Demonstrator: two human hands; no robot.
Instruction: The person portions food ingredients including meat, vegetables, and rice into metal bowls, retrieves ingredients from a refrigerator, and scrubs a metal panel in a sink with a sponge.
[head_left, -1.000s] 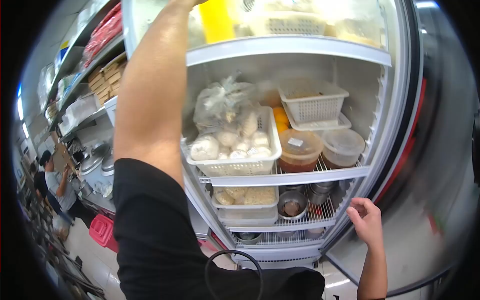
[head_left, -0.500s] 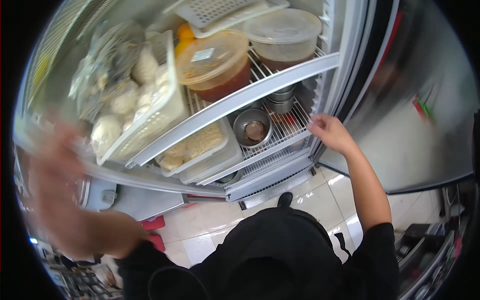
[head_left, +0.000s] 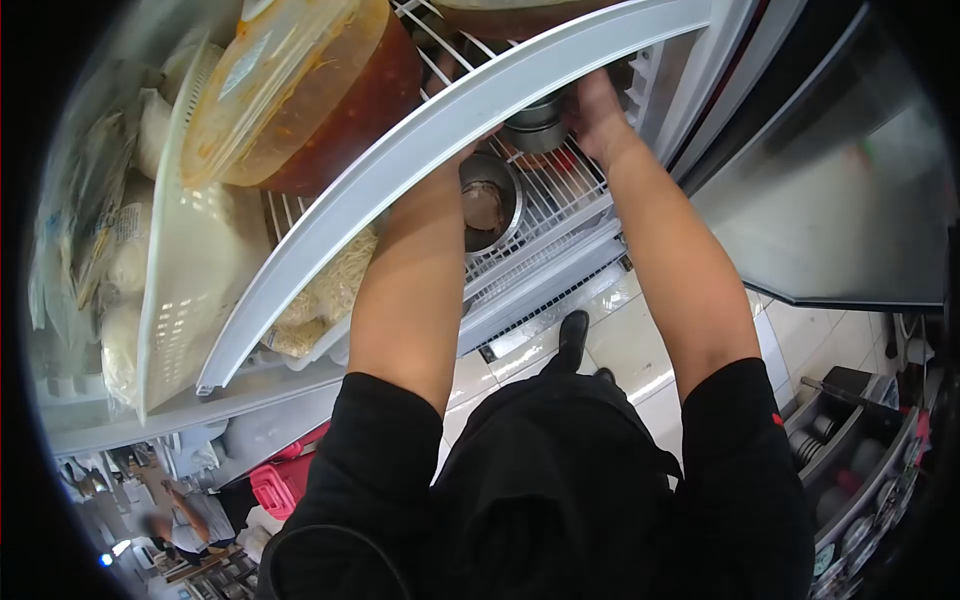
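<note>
Both my arms reach into an open fridge, beneath its upper shelf point(head_left: 440, 140). My right hand point(head_left: 600, 120) is curled against the right side of stacked metal containers point(head_left: 538, 130), its fingertips partly hidden by the shelf edge. My left hand point(head_left: 441, 74) is on the other side of the stack, mostly behind the white shelf edge; a little of it shows through the wires, and its grip is hidden. Below my left wrist, a round metal bowl point(head_left: 512, 205) holding something pale brown sits on the lower wire rack point(head_left: 560, 200).
On the upper shelf stand a tub of red-orange food point(head_left: 340, 110) and a white perforated basket point(head_left: 190, 260) of bagged items. Bagged noodles point(head_left: 335, 285) lie below. The fridge door point(head_left: 850, 190) hangs open at right. A person point(head_left: 195, 520) is at lower left.
My left hand has swung from the far left to under the upper shelf. My right hand has moved deeper, to the metal containers. The view has come closer to the fridge.
</note>
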